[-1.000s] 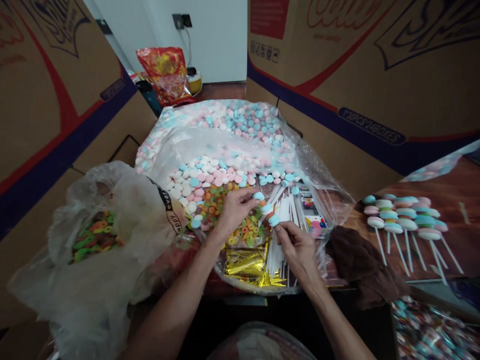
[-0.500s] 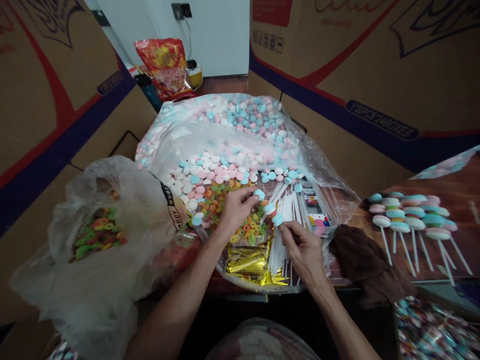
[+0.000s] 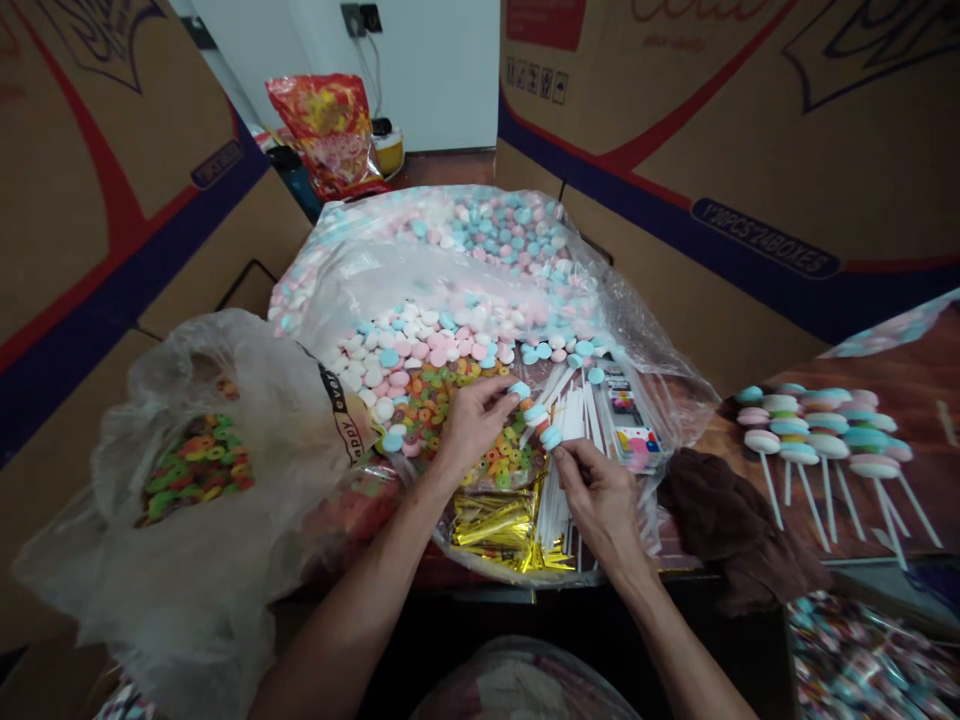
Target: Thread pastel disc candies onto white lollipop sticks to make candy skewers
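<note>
My left hand (image 3: 466, 428) pinches a light blue round candy (image 3: 519, 390) over a pile of coloured ring candies (image 3: 442, 405). My right hand (image 3: 596, 495) is closed on a white stick (image 3: 541, 427) that carries blue and white candy discs near its tip. The stick's tip points toward the blue candy, a small gap between them. Under both hands lies a bundle of white sticks (image 3: 574, 430) and a pack of gold twist ties (image 3: 499, 525). All sit in a large clear bag of pink, white and blue candies (image 3: 450, 320).
A crumpled plastic bag with ring candies (image 3: 199, 465) sits at the left. Finished candy sticks (image 3: 817, 440) lie in a row on the right, beside a brown cloth (image 3: 720, 520). Tall cardboard boxes (image 3: 712, 130) stand on both sides. A red snack bag (image 3: 326, 125) is at the back.
The camera view shifted slightly. Both hands stayed almost in place, with the blue candy edging a little closer to the stick's tip.
</note>
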Demonstrator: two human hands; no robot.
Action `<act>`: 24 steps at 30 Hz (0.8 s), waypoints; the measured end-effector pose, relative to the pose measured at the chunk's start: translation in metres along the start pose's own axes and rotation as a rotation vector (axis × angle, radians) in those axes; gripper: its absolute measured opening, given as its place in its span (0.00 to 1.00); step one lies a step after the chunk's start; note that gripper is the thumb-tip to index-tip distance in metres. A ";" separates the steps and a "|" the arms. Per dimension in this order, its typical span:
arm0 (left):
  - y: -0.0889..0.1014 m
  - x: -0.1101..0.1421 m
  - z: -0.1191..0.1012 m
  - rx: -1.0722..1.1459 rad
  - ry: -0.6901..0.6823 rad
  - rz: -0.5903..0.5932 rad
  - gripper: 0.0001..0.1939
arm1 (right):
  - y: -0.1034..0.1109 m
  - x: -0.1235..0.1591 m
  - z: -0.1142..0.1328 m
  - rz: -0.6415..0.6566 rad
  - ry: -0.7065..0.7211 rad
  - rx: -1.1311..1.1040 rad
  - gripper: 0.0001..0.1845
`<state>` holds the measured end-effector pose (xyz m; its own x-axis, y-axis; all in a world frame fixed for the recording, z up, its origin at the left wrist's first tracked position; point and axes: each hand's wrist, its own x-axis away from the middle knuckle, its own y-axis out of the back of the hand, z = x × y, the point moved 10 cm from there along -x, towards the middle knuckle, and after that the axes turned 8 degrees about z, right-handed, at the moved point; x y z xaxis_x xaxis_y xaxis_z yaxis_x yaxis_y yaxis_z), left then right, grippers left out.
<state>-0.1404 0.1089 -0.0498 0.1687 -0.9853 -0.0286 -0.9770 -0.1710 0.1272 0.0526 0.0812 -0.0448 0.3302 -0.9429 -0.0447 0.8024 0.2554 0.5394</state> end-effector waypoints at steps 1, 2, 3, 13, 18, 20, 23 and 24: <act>0.000 0.001 -0.004 -0.036 -0.023 0.004 0.13 | -0.001 -0.001 0.001 0.008 -0.001 -0.001 0.14; 0.001 0.001 -0.007 -0.065 -0.042 0.007 0.13 | -0.002 -0.002 0.001 0.016 -0.001 -0.004 0.14; 0.001 0.001 -0.009 -0.086 -0.055 0.007 0.13 | -0.003 -0.002 0.002 0.023 0.002 -0.008 0.14; -0.005 0.003 -0.012 -0.197 -0.036 0.022 0.11 | -0.004 -0.004 0.009 -0.019 0.045 0.032 0.13; -0.008 0.003 -0.011 -0.199 -0.037 0.040 0.12 | -0.008 -0.006 0.016 -0.028 0.055 0.053 0.13; -0.009 0.003 -0.012 -0.215 -0.049 0.048 0.12 | -0.009 -0.007 0.019 -0.033 0.054 0.046 0.13; -0.012 0.003 -0.012 -0.214 -0.054 0.080 0.12 | -0.009 -0.009 0.020 -0.038 0.034 0.037 0.14; -0.013 0.003 -0.012 -0.208 -0.051 0.091 0.12 | -0.009 -0.010 0.020 -0.039 0.025 0.039 0.14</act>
<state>-0.1257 0.1082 -0.0398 0.0687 -0.9960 -0.0572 -0.9391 -0.0840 0.3331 0.0319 0.0839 -0.0327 0.3113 -0.9463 -0.0870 0.7953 0.2093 0.5690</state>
